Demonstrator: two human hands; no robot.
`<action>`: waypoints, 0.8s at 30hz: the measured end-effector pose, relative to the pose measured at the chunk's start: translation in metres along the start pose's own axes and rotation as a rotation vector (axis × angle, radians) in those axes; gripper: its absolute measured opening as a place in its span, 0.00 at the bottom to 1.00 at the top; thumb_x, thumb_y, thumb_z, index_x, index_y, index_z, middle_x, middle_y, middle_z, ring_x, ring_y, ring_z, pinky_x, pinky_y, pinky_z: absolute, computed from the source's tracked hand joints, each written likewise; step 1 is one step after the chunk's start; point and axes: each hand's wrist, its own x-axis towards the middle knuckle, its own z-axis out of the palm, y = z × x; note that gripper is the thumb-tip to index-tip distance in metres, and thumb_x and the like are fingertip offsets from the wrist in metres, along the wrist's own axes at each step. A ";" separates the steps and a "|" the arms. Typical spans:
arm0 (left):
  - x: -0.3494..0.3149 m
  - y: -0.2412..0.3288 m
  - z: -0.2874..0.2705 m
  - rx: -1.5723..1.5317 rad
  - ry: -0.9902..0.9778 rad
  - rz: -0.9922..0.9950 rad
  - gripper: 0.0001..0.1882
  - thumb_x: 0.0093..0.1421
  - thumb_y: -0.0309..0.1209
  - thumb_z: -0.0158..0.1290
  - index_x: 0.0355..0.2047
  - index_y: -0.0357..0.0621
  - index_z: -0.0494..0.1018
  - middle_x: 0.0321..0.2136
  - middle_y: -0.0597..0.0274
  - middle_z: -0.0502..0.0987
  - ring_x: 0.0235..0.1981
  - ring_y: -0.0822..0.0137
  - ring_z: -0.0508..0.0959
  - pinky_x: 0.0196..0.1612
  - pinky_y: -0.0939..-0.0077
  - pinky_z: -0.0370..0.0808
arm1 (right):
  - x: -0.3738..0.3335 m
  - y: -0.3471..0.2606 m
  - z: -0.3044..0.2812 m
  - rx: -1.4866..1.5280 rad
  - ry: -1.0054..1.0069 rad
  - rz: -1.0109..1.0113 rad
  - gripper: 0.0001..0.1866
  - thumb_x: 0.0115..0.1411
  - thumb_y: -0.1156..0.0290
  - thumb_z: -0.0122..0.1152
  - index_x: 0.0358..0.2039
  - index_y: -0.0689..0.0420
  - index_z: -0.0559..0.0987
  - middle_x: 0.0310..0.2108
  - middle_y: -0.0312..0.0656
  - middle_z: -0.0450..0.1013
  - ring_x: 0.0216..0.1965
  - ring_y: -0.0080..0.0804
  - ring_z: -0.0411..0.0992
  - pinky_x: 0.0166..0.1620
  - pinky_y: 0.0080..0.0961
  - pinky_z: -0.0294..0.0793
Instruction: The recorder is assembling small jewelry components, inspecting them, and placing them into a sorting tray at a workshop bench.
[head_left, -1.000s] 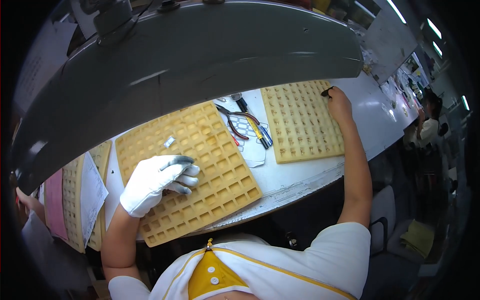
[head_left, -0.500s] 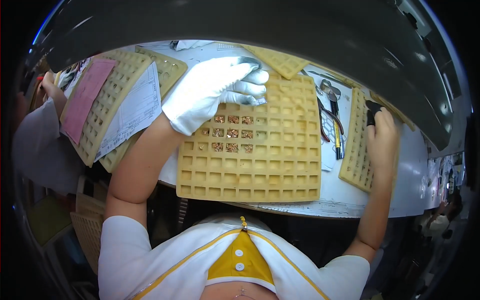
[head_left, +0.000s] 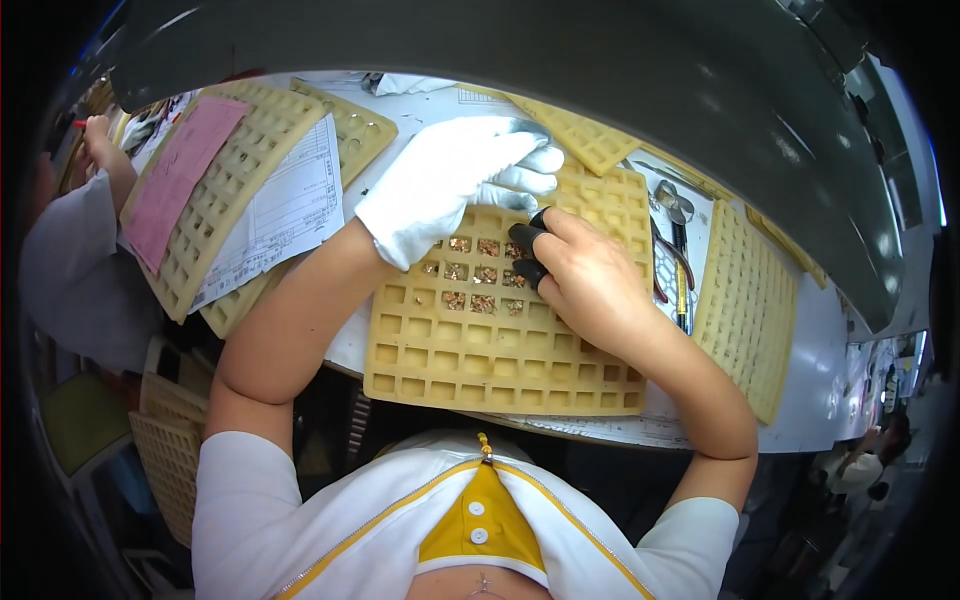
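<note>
My left hand (head_left: 465, 180) wears a white glove with darkened fingertips and is closed in a pinch above the far part of a yellow tray (head_left: 500, 391) with square pockets. What it pinches is mostly hidden. Against its fingertips comes my right hand (head_left: 590, 270), with black finger covers on thumb and fingers; these are drawn together, and anything between them is too small to make out. Several pockets near the tray's middle hold small shiny copper-coloured pieces (head_left: 483, 304).
Pliers (head_left: 676, 262) and a yellow-black pen-like tool (head_left: 682, 290) lie right of the tray. Another pocketed tray (head_left: 747, 310) stands farther right. At left, stacked trays bear a pink sheet (head_left: 190, 175) and a printed paper (head_left: 285, 215). A dark panel (head_left: 500, 45) overhangs the table's back.
My right hand has come from the right-hand tray to the fingertips of my left hand. The left hand keeps its pinch; the view has shifted slightly.
</note>
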 end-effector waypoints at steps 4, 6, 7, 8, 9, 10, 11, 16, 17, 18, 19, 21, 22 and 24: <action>-0.002 0.004 0.003 -0.019 0.024 -0.063 0.20 0.64 0.36 0.45 0.48 0.32 0.68 0.42 0.56 0.76 0.43 0.68 0.77 0.43 0.76 0.75 | 0.008 -0.004 -0.009 0.000 -0.127 0.008 0.03 0.45 0.79 0.56 0.22 0.64 0.72 0.29 0.49 0.67 0.34 0.46 0.70 0.37 0.38 0.73; -0.002 0.005 0.002 0.106 0.014 -0.049 0.19 0.64 0.36 0.44 0.48 0.34 0.69 0.42 0.59 0.77 0.41 0.72 0.78 0.39 0.81 0.75 | 0.011 -0.004 -0.013 -0.008 -0.168 -0.002 0.04 0.45 0.78 0.56 0.23 0.65 0.73 0.30 0.49 0.68 0.34 0.47 0.71 0.38 0.38 0.73; -0.002 0.004 0.003 0.104 0.012 -0.047 0.19 0.64 0.36 0.44 0.48 0.34 0.69 0.42 0.59 0.77 0.41 0.72 0.78 0.39 0.81 0.75 | 0.013 -0.004 -0.014 -0.011 -0.186 0.002 0.03 0.45 0.79 0.56 0.23 0.65 0.74 0.30 0.50 0.69 0.34 0.46 0.71 0.38 0.38 0.73; -0.002 0.003 0.003 0.084 0.020 -0.034 0.19 0.63 0.37 0.44 0.48 0.35 0.69 0.41 0.60 0.77 0.40 0.73 0.78 0.36 0.83 0.74 | 0.014 -0.003 -0.015 -0.013 -0.203 0.003 0.03 0.45 0.79 0.56 0.23 0.65 0.74 0.30 0.50 0.69 0.35 0.46 0.72 0.38 0.38 0.73; -0.002 0.003 0.004 0.064 0.027 -0.022 0.19 0.63 0.37 0.44 0.48 0.35 0.69 0.41 0.62 0.78 0.40 0.74 0.78 0.33 0.85 0.73 | 0.015 -0.003 -0.015 -0.022 -0.207 -0.018 0.03 0.45 0.79 0.55 0.23 0.64 0.74 0.30 0.50 0.70 0.36 0.46 0.72 0.38 0.37 0.73; -0.003 0.004 0.004 0.064 0.027 -0.018 0.19 0.63 0.37 0.44 0.48 0.35 0.69 0.41 0.62 0.78 0.40 0.74 0.78 0.33 0.85 0.73 | 0.016 -0.004 -0.016 -0.077 -0.221 -0.043 0.04 0.45 0.79 0.55 0.24 0.64 0.75 0.31 0.49 0.70 0.36 0.45 0.72 0.39 0.37 0.74; -0.003 0.004 0.004 0.079 0.025 -0.032 0.19 0.63 0.37 0.44 0.48 0.35 0.70 0.41 0.62 0.78 0.40 0.74 0.78 0.33 0.85 0.73 | 0.016 -0.005 -0.016 -0.131 -0.236 -0.066 0.04 0.45 0.79 0.54 0.24 0.64 0.75 0.31 0.49 0.71 0.36 0.44 0.72 0.39 0.36 0.74; 0.000 0.003 0.005 0.052 0.014 -0.026 0.19 0.63 0.37 0.46 0.47 0.33 0.70 0.41 0.57 0.77 0.39 0.70 0.78 0.41 0.78 0.75 | 0.021 -0.018 -0.012 -0.345 -0.235 -0.187 0.07 0.39 0.80 0.58 0.23 0.61 0.78 0.26 0.46 0.72 0.31 0.37 0.74 0.32 0.27 0.76; 0.001 0.005 0.008 -0.008 0.070 -0.038 0.18 0.63 0.36 0.46 0.46 0.33 0.70 0.40 0.56 0.77 0.39 0.68 0.78 0.41 0.75 0.76 | 0.023 -0.019 -0.011 -0.368 -0.231 -0.195 0.07 0.38 0.80 0.59 0.23 0.61 0.78 0.26 0.46 0.72 0.30 0.36 0.74 0.31 0.26 0.76; 0.002 0.004 0.006 -0.004 0.055 -0.005 0.18 0.63 0.36 0.46 0.46 0.33 0.70 0.40 0.55 0.77 0.39 0.68 0.78 0.42 0.75 0.76 | 0.024 -0.020 -0.011 -0.384 -0.240 -0.212 0.07 0.37 0.80 0.59 0.23 0.61 0.78 0.25 0.46 0.71 0.28 0.36 0.74 0.31 0.26 0.75; 0.003 0.004 0.003 0.001 0.041 0.030 0.18 0.63 0.36 0.46 0.45 0.33 0.70 0.40 0.55 0.77 0.39 0.67 0.78 0.42 0.74 0.76 | 0.026 -0.017 -0.008 -0.377 -0.211 -0.219 0.07 0.37 0.80 0.59 0.22 0.61 0.78 0.25 0.45 0.71 0.28 0.35 0.74 0.30 0.26 0.75; 0.001 0.008 0.001 -0.018 0.078 0.024 0.18 0.63 0.36 0.47 0.45 0.33 0.70 0.39 0.55 0.77 0.39 0.67 0.78 0.42 0.74 0.76 | 0.029 -0.017 -0.006 -0.365 -0.196 -0.238 0.07 0.37 0.80 0.59 0.22 0.61 0.77 0.25 0.45 0.71 0.28 0.35 0.74 0.29 0.26 0.74; 0.001 0.009 0.000 -0.006 0.082 0.047 0.18 0.63 0.36 0.47 0.45 0.33 0.70 0.39 0.55 0.77 0.39 0.67 0.78 0.42 0.75 0.76 | 0.028 -0.017 -0.007 -0.371 -0.185 -0.236 0.07 0.37 0.80 0.59 0.22 0.61 0.77 0.25 0.45 0.71 0.28 0.35 0.74 0.30 0.25 0.74; 0.000 0.013 0.003 -0.018 0.102 0.018 0.17 0.63 0.35 0.47 0.46 0.32 0.70 0.39 0.55 0.77 0.39 0.68 0.78 0.41 0.75 0.76 | 0.028 -0.019 -0.005 -0.404 -0.182 -0.224 0.08 0.36 0.80 0.60 0.22 0.61 0.78 0.25 0.45 0.71 0.28 0.35 0.74 0.30 0.25 0.74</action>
